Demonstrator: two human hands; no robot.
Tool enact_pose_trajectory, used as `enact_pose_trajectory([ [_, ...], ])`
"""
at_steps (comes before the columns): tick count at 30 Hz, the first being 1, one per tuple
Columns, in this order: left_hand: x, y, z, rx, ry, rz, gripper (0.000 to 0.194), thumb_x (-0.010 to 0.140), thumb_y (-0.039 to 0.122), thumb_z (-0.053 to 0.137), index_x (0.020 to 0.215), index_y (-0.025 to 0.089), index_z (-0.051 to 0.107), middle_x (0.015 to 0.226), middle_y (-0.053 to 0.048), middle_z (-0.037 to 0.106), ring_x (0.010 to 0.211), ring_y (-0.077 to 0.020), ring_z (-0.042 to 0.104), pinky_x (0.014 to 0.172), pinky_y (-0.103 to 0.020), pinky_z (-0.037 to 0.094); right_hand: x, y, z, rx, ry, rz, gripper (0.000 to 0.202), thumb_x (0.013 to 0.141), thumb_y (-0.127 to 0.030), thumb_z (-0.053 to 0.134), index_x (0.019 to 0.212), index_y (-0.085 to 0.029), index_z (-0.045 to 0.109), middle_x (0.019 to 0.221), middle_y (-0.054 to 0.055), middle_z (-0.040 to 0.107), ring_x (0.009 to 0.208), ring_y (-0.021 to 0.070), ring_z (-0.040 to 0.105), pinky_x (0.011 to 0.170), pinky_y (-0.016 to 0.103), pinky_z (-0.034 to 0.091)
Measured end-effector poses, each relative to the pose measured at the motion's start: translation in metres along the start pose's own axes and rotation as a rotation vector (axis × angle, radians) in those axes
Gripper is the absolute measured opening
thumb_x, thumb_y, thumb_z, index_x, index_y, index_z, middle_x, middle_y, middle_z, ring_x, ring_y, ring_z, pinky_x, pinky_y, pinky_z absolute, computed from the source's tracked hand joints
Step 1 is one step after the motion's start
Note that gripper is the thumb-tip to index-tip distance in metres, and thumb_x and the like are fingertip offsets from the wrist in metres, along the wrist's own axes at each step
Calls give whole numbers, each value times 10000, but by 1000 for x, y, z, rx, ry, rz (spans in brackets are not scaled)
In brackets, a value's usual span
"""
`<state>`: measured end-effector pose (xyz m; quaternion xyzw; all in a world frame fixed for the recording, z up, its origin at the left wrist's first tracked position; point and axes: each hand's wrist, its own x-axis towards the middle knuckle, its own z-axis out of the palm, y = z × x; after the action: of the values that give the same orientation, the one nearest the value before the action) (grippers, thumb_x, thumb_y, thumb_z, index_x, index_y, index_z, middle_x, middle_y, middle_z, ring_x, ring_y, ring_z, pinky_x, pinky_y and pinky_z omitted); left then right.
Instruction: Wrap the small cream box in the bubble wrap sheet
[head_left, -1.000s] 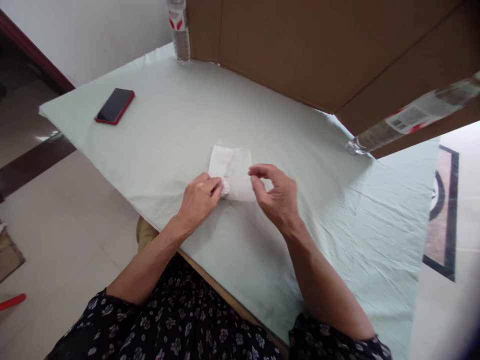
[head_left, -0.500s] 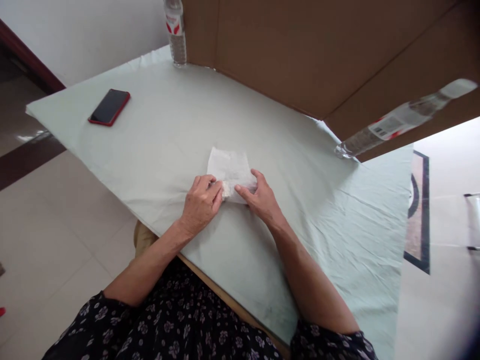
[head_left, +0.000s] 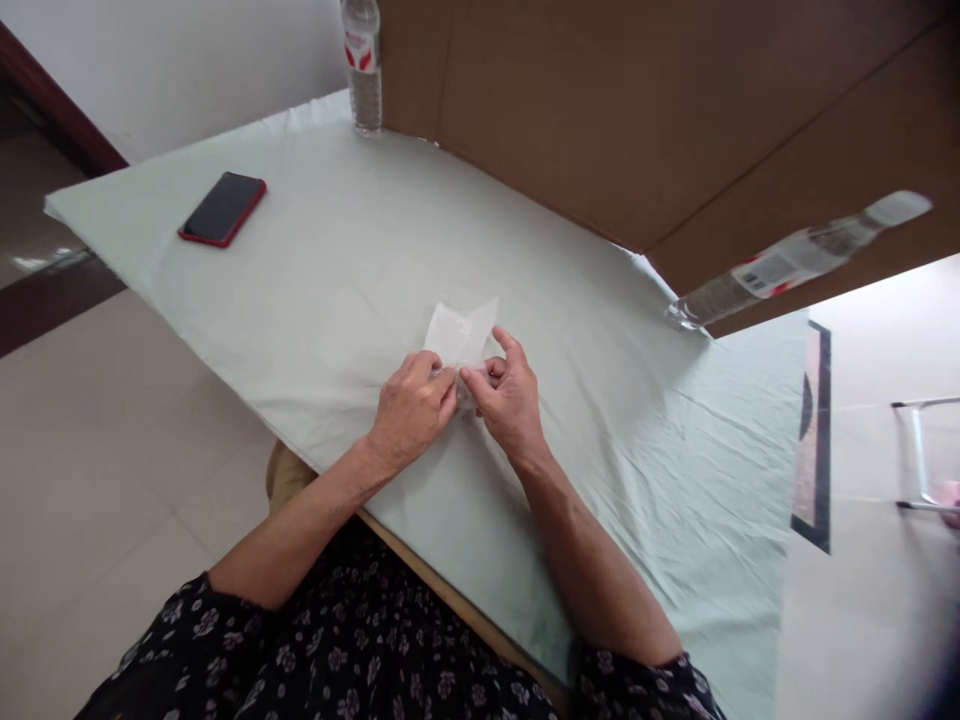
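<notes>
A small white sheet of thin paper [head_left: 453, 332] lies on the table, its near part bunched between my hands. My left hand [head_left: 415, 405] is closed, thumb and fingertips pinching the near left part of the sheet. From the right, my right hand [head_left: 508, 395] grips the paper's near right side between thumb and curled fingers, with the index finger raised. The two thumbs nearly meet over the fold. Whatever lies inside the folded part is mostly hidden by my fingers.
A pale green cloth covers the table [head_left: 315, 270]. A phone with a red case [head_left: 223, 209] lies at the far left. One clear bottle [head_left: 363, 70] stands at the back, another bottle [head_left: 787, 262] at the right, both beside a large brown cardboard panel [head_left: 570, 110].
My right hand has moved left, folding the paper's right side inward toward my left hand. The small white lump seen earlier by my left fingertips is now covered. The view has shifted slightly.
</notes>
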<state>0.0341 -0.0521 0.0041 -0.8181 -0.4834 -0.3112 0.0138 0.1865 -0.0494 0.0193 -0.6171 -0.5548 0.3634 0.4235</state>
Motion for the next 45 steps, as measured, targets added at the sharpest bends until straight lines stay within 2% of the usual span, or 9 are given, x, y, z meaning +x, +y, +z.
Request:
enact_pose_trajectory([
  [7, 0, 0, 4, -206, -71, -125, 113, 931, 161, 576, 971, 164, 682, 994, -100, 661, 924, -220, 630, 798, -327, 548, -2, -7, 6, 80, -48, 64, 782, 821, -436, 641, 1498, -121, 408, 876, 20, 688, 632, 140, 602, 584, 303, 502],
  [11, -2, -2, 4, -377, -50, -200, 296, 872, 127, 564, 1163, 147, 617, 1058, -114, 674, 993, -233, 637, 885, -374, 560, -5, -13, -3, 21, -140, 48, 679, 897, -464, 577, 1461, -105, 460, 1043, 104, 749, 660, 146, 642, 641, 330, 540],
  [14, -5, -4, 4, -529, -10, -252, 447, 811, 130, 573, 1258, 137, 566, 1057, -101, 679, 866, -187, 634, 808, -336, 568, -7, -13, -10, -56, -231, -21, 572, 912, -371, 543, 1429, -130, 499, 1158, 132, 749, 695, 150, 657, 696, 350, 562],
  [17, -5, -4, 3, -677, 13, -328, 462, 815, 174, 595, 1273, 134, 557, 1049, -85, 684, 713, -129, 591, 678, -277, 549, -8, -14, -12, -219, -295, -127, 613, 868, -282, 586, 1463, -182, 476, 1223, 115, 739, 719, 155, 666, 739, 353, 566],
  [23, -1, -1, 4, -614, 64, -370, 225, 886, 150, 566, 1102, 181, 621, 1074, -65, 654, 624, -84, 520, 661, -268, 532, -8, -19, -11, -558, -336, -270, 737, 844, -154, 525, 1557, -212, 347, 1282, 104, 726, 799, 212, 703, 766, 382, 552],
  [29, 0, 3, 7, -545, 57, -344, 219, 847, 120, 611, 1056, 179, 637, 1067, -57, 631, 639, -89, 504, 657, -256, 526, 1, -24, -24, -505, -458, -303, 746, 825, -129, 507, 1552, -218, 365, 1297, 96, 720, 687, 171, 673, 715, 363, 549],
  [34, -2, 4, 10, -491, 69, -333, 165, 827, 122, 621, 981, 165, 663, 1080, -80, 631, 683, -107, 554, 662, -268, 542, 13, -18, -28, -202, -473, -180, 618, 834, -196, 519, 1451, -168, 498, 1175, 94, 759, 535, 101, 605, 638, 327, 563],
  [40, -7, 0, 18, -423, 99, -281, 208, 849, 149, 621, 1043, 147, 695, 1137, -127, 622, 857, -166, 653, 653, -260, 564, 41, 3, -30, 86, -138, 112, 383, 761, -320, 673, 1096, -135, 665, 943, 85, 762, 592, 122, 642, 461, 233, 467],
  [45, -9, 1, 20, -390, 132, -258, 203, 858, 141, 617, 1047, 152, 691, 1240, -148, 614, 803, -147, 651, 732, -300, 596, 66, 9, -19, 117, -210, 323, 287, 708, -325, 753, 924, -157, 664, 804, 70, 719, 536, 134, 616, 355, 219, 363],
])
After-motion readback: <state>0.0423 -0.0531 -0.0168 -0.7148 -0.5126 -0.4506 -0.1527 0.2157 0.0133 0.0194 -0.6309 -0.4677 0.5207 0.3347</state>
